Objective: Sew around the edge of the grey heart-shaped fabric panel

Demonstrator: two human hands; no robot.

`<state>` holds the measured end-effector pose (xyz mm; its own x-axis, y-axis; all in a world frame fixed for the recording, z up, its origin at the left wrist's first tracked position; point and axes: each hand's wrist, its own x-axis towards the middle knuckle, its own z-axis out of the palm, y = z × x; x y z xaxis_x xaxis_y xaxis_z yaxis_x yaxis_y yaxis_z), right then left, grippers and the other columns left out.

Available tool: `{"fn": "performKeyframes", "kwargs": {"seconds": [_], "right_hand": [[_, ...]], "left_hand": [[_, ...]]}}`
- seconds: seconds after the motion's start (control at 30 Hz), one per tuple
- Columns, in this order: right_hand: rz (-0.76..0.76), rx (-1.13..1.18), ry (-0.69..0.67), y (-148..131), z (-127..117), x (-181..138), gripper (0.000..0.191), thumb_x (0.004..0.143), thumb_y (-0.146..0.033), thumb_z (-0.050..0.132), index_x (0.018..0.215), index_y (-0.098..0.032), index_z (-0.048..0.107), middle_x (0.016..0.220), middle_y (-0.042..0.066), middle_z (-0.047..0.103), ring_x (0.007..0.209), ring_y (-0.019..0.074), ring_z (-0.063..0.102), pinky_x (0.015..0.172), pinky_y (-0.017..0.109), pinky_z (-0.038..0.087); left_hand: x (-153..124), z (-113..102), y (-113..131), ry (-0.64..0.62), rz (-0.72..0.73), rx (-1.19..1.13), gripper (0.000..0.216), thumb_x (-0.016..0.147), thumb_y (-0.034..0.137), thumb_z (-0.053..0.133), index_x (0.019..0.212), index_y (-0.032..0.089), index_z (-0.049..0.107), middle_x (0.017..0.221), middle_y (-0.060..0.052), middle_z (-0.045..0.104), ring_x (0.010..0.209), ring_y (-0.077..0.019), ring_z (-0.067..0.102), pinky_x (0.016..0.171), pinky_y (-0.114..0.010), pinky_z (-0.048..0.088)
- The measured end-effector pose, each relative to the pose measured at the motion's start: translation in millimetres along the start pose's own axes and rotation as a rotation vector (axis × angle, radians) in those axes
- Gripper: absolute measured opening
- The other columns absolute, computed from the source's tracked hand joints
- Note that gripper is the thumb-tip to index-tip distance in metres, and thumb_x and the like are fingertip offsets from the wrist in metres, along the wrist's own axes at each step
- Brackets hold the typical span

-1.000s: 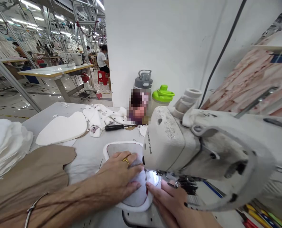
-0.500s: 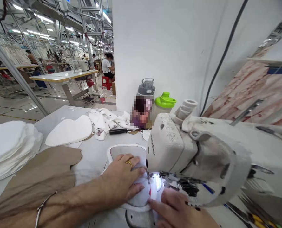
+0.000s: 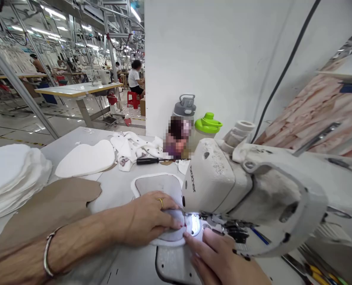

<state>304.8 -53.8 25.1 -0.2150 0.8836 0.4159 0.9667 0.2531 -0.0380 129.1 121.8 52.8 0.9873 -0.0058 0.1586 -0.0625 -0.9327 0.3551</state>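
- Slid toward the far edge of the table (image 3: 116, 190) since the last frame, the white-bordered grey fabric piece (image 3: 158, 186) shows more of its face past our left hand (image 3: 152, 217).
- Its long axis runs diagonally, far-left to near-right, with the near end under the sewing machine head (image 3: 214, 186).
- Our left hand lies open, pressing flat on the piece; our right hand (image 3: 214, 257) is open too, its fingertips (image 3: 187, 236) at the near edge.
- By the wall, at the table's far edge, stand a grey-lidded bottle (image 3: 184, 107) and a green-lidded shaker bottle (image 3: 207, 128); we cannot tell what they hold.

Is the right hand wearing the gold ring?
No, the gold ring is on a finger of the left hand, and the visible fingers of the right hand show no ring.
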Motion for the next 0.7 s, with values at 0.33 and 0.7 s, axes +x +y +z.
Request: {"fn": "performKeyframes", "kwargs": {"seconds": [0.33,0.7], "right_hand": [[0.033,0.076,0.069,4.1,-1.3,6.1,0.031,0.097,-0.022,0.034,0.111,-0.019,0.061,0.093,0.010,0.068,0.080,0.0194,0.068,0.063,0.027,0.056],[0.045,0.136,0.014,-2.0,-2.8,7.9,0.031,0.097,-0.024,0.033,0.109,-0.023,0.062,0.093,0.006,0.067,0.074,0.0149,0.066,0.065,0.023,0.056]], "left_hand": [[2.5,24.0,22.5,-0.027,-0.326,0.198,0.032,0.090,0.025,0.049,0.120,0.026,0.061,0.120,-0.010,0.059,0.113,-0.0300,0.051,0.095,-0.050,0.042],[-2.7,9.9,26.4,-0.078,-0.281,0.247,0.034,0.095,0.032,0.042,0.125,0.030,0.056,0.122,-0.010,0.056,0.107,-0.0308,0.052,0.086,-0.047,0.043]]}}
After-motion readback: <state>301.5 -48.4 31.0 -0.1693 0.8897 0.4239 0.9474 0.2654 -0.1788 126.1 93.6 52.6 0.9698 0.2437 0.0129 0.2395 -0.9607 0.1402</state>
